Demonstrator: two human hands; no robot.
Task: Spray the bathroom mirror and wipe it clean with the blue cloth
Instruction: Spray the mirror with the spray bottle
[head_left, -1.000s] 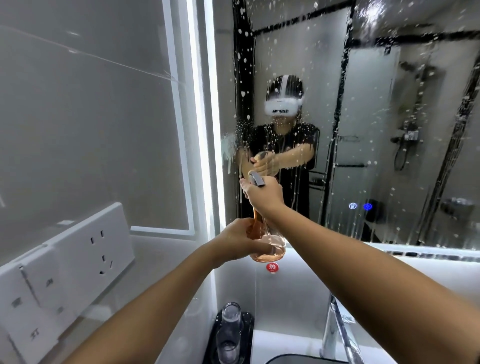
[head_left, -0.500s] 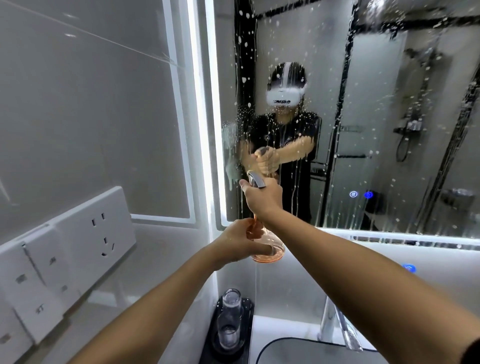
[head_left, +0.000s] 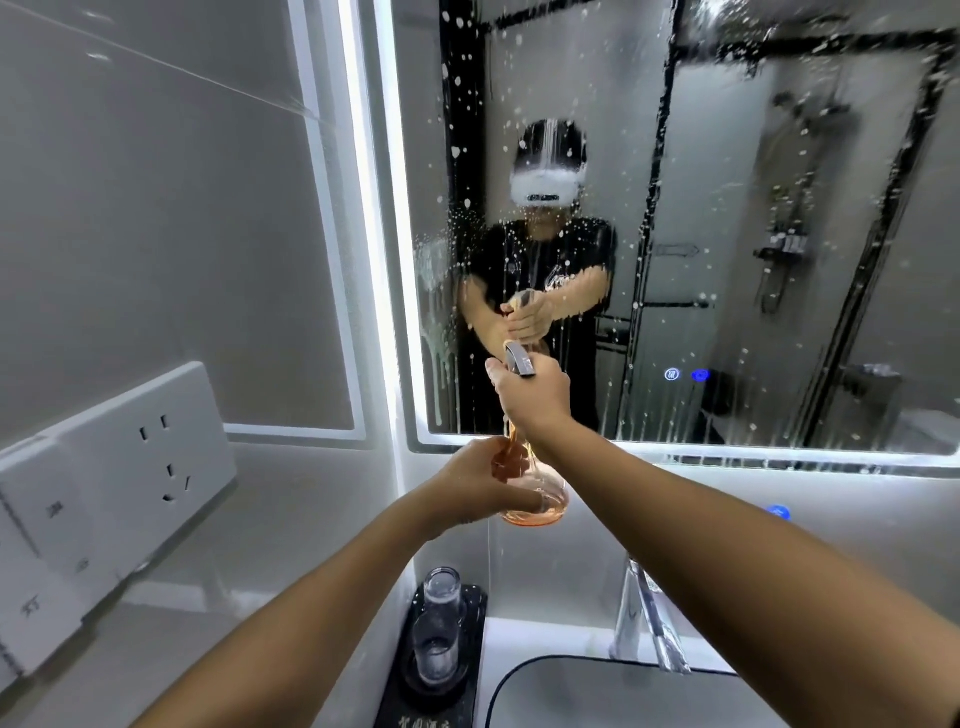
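Two hands (head_left: 535, 397) (head_left: 480, 483), one spray bottle (head_left: 540, 499).

White counter (head_left: 545, 631) carries tray (head_left: 457, 675) (black)

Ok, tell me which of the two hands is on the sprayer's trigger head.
The right hand, the higher one, grips the trigger head of the spray bottle. The left hand cups its rounded orange base lower down.
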